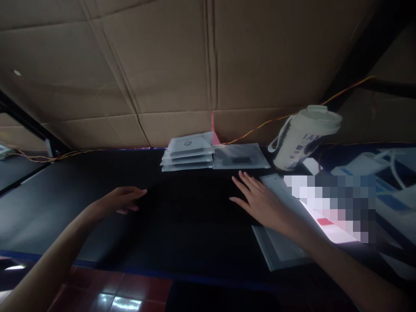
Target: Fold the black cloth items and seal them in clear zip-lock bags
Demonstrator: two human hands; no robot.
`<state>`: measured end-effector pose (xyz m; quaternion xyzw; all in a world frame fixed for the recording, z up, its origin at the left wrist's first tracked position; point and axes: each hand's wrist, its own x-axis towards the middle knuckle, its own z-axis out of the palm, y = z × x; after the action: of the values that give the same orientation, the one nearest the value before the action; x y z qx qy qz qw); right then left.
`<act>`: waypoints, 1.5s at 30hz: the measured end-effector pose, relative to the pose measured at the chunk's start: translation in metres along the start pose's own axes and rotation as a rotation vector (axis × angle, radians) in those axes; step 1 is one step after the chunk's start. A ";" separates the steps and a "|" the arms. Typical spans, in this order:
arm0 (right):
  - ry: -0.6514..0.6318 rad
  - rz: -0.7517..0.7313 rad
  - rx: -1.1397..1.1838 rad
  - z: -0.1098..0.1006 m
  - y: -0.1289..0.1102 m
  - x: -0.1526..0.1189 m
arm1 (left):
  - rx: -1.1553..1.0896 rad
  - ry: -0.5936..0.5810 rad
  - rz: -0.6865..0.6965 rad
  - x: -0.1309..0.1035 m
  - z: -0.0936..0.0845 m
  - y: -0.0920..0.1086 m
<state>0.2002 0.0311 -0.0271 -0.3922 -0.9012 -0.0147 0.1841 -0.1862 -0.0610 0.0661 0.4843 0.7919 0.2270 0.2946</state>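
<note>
My right hand [255, 199] is over the table with its fingers spread and nothing in them. Beneath its wrist and forearm lies a frosted plastic zip pouch [269, 249], partly covered by the arm. My left hand [125, 198] hovers at the left over the black tabletop, its index finger stretched out, holding nothing; its other fingers curl a little. Farther back, between the two hands, sits a stack of frosted zip pouches [187, 149], the top one bearing a dark round print. Touching the stack's right side is a flat zip pouch [240, 157] with a dark patch inside.
A white lidded tumbler [300, 138] with a strap stands at the back right. Beside it, a bright screen-like object [334, 232] is partly pixelated. White and blue packets [390, 190] lie far right. Cardboard [169, 65] walls the back, with a yellow-red wire [260, 126] along it.
</note>
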 end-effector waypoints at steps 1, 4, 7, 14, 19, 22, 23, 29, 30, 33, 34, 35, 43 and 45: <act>0.002 -0.005 0.005 0.001 0.000 0.000 | 0.000 -0.111 -0.054 -0.002 0.000 0.001; 0.003 -0.004 0.007 0.002 0.001 0.000 | -0.065 -0.274 -0.139 -0.004 0.000 0.000; 0.008 0.003 0.000 0.002 0.002 -0.001 | -0.251 -0.263 -0.165 0.001 -0.001 -0.007; -0.005 -0.011 -0.011 -0.002 0.001 -0.001 | -0.483 -0.119 -0.072 0.006 -0.005 -0.031; -0.007 -0.015 -0.013 -0.001 0.000 -0.001 | -0.535 -0.052 -0.080 0.004 0.005 -0.037; -0.017 -0.019 -0.038 -0.003 0.000 -0.001 | -0.557 -0.018 -0.110 0.006 0.012 -0.036; -0.020 -0.022 -0.050 -0.005 -0.001 -0.001 | -0.560 -0.017 -0.114 0.006 0.013 -0.035; -0.007 -0.035 -0.081 -0.025 -0.020 0.010 | -0.558 -0.017 -0.156 0.009 0.021 -0.029; 0.004 -0.033 -0.084 -0.028 -0.028 0.014 | -0.559 -0.012 -0.152 0.009 0.022 -0.028; 0.049 -0.022 -0.083 -0.031 -0.059 0.026 | -0.575 -0.010 -0.129 0.010 0.026 -0.029; 0.053 -0.016 -0.077 -0.030 -0.070 0.030 | -0.580 -0.011 -0.122 0.010 0.026 -0.030; 0.053 -0.012 -0.071 -0.029 -0.081 0.034 | -0.584 -0.010 -0.117 0.010 0.027 -0.031; -0.053 0.080 -0.072 -0.002 -0.123 0.050 | -0.623 0.052 -0.053 0.007 0.029 -0.034; -0.111 0.102 -0.080 0.003 -0.124 0.049 | -0.602 0.087 -0.009 0.004 0.029 -0.031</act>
<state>0.0801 -0.0197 0.0017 -0.4449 -0.8874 -0.0198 0.1187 -0.1877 -0.0687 0.0241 0.3613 0.7030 0.4708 0.3918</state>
